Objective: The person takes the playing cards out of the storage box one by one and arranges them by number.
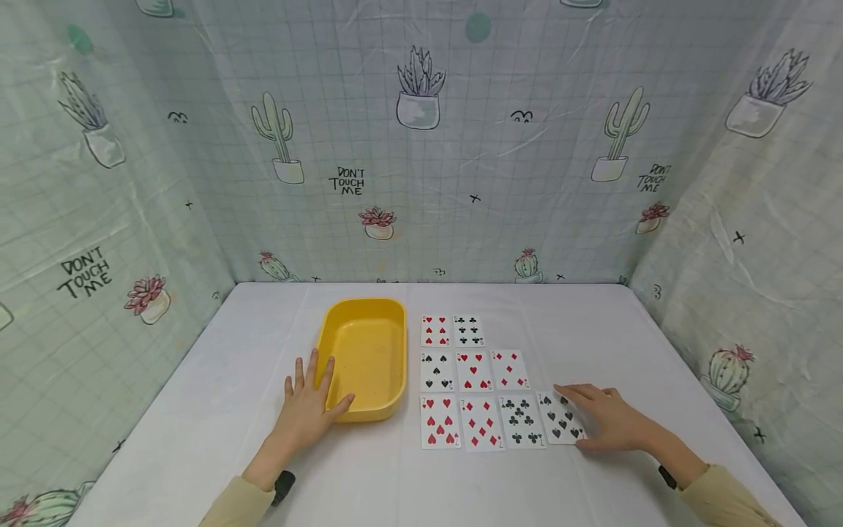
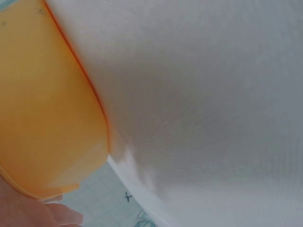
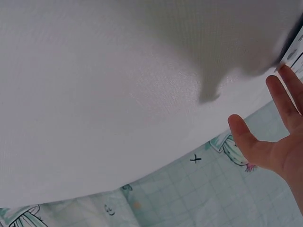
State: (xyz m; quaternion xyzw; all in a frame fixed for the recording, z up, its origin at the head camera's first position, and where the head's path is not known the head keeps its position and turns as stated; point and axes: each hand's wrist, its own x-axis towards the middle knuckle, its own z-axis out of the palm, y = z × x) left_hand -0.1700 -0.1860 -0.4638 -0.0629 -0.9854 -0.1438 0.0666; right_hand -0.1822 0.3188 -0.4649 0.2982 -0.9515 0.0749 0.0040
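In the head view my left hand point(image 1: 305, 410) rests with straight, spread fingers at the left rim of a yellow plastic tray point(image 1: 399, 366). The left wrist view shows the tray's outer wall point(image 2: 52, 109) and part of that hand point(image 2: 33, 210) against its rim. On the right, my right hand point(image 1: 609, 419) holds the seven of spades point(image 1: 560, 421) at its edges, fingertips at the far edge and thumb at the near right corner. Left of this card lie the seven of clubs point(image 1: 523, 422), seven of diamonds point(image 1: 481, 424) and seven of hearts point(image 1: 440, 422), face up.
Behind the sevens lie the five of spades point(image 1: 437, 372), five of hearts point(image 1: 473, 372) and five of diamonds point(image 1: 510, 369). Farthest back are the six of hearts point(image 1: 435, 331) and six of clubs point(image 1: 469, 331). A cactus-print curtain point(image 1: 474, 241) borders the white table point(image 1: 566, 315).
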